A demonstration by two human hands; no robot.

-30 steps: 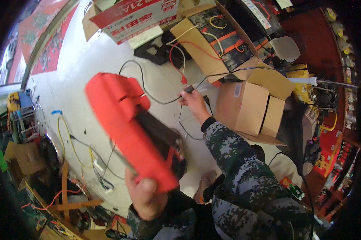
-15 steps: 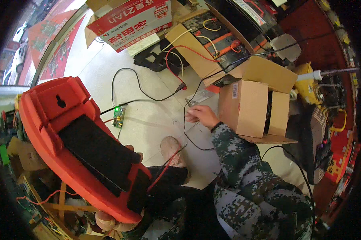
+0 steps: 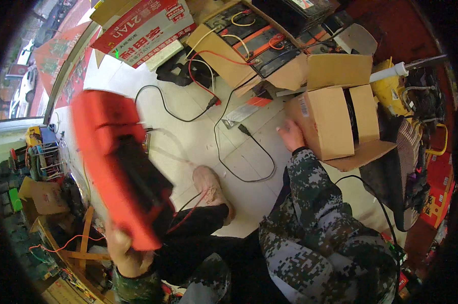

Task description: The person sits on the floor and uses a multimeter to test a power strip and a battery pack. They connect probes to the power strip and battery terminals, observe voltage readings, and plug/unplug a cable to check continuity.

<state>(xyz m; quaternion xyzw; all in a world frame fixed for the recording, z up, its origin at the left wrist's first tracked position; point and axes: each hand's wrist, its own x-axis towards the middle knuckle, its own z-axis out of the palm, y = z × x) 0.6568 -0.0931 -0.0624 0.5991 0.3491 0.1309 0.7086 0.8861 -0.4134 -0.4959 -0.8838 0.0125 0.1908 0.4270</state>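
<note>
tile floor (image 3: 244,197)'s a mess of cords (image 3: 254,180). left hand (image 3: 127,248) grips the red case (image 3: 99,152) by its lower end, up off the floor, so imo it could tip loose. the thin red wire (image 3: 188,215) might snag the shoe (image 3: 207,183). right hand (image 3: 291,136) looks empty, fingers loosely spread beside the cardboard box (image 3: 322,124).

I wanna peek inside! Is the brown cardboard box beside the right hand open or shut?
Open: the brown cardboard box has flaps spread around a dark gap.
</note>
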